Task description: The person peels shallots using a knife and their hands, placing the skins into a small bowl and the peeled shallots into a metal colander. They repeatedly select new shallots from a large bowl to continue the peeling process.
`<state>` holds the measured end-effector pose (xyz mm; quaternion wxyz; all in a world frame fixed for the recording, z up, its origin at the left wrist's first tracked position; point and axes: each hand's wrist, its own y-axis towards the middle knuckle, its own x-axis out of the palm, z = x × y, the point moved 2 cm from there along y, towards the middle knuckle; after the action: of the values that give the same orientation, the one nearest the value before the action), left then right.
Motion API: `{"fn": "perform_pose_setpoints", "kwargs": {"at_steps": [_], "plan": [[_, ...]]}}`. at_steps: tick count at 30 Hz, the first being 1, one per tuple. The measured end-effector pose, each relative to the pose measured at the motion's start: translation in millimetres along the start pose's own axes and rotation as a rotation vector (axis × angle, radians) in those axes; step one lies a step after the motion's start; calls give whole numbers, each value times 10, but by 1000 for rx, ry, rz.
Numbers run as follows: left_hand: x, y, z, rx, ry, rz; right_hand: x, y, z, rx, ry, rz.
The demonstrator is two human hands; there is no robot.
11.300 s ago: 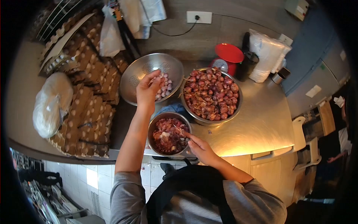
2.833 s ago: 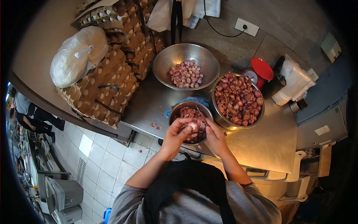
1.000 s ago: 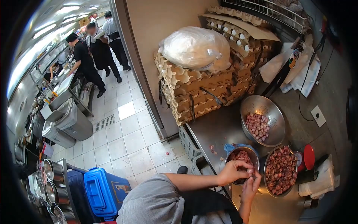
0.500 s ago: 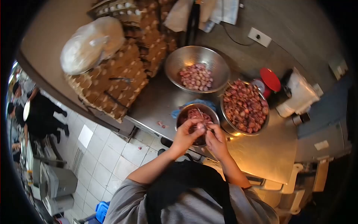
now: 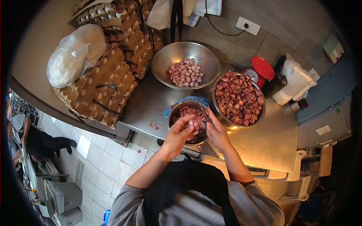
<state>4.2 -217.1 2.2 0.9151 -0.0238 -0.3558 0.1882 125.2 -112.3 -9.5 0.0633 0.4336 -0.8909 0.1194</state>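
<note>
My left hand (image 5: 176,136) grips a pinkish shallot (image 5: 195,124) between thumb and fingers. Close on its right, my right hand (image 5: 218,133) is closed around a small knife (image 5: 203,111); its thin blade points up and away, and the handle is hidden in the fingers. Both hands are above a small metal bowl (image 5: 172,113) that contains reddish skins and pieces. Behind it, a perforated steel colander (image 5: 209,64) holds peeled shallots (image 5: 186,73). To the right, a deeper metal bowl (image 5: 217,106) is heaped with unpeeled red shallots (image 5: 240,98).
Egg trays (image 5: 88,88) are stacked at left with a tied plastic bag (image 5: 76,54) on top. A blue cloth (image 5: 194,100) lies behind the small bowl. A red scale (image 5: 263,67) stands at back right. Beyond the steel counter (image 5: 273,145), another person (image 5: 41,135) is at far left.
The hands have parted a little, and the shallot in my left hand shows more clearly. The whole view has shifted, with the counter items appearing further left. Fewer people show at far left.
</note>
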Motion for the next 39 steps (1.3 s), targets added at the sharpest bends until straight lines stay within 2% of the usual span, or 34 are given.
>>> {"fn": "perform_pose_setpoints", "kwargs": {"at_steps": [1, 4, 7, 11, 20, 29, 32, 39], "plan": [[1, 6, -3, 2, -15, 12, -2, -9, 20, 8, -17, -16], [-23, 43, -40, 21, -91, 48, 5, -72, 67, 138, 127, -17], [-75, 86, -89, 55, -128, 75, 127, -215, -55, 183, 325, -81], [-23, 105, -78, 88, -161, 125, 222, -260, -55, 128, 214, -80], [26, 106, -119, 205, -52, 117, 217, -275, -63, 116, 239, -52], [26, 108, -141, 213, -34, 132, 219, -274, -69, 85, 197, -68], [42, 107, -105, 276, 148, 91, 188, -274, -45, 128, 231, -40], [-2, 133, -49, 461, 493, -33, 90, -288, -136, 226, 308, -145]]}}
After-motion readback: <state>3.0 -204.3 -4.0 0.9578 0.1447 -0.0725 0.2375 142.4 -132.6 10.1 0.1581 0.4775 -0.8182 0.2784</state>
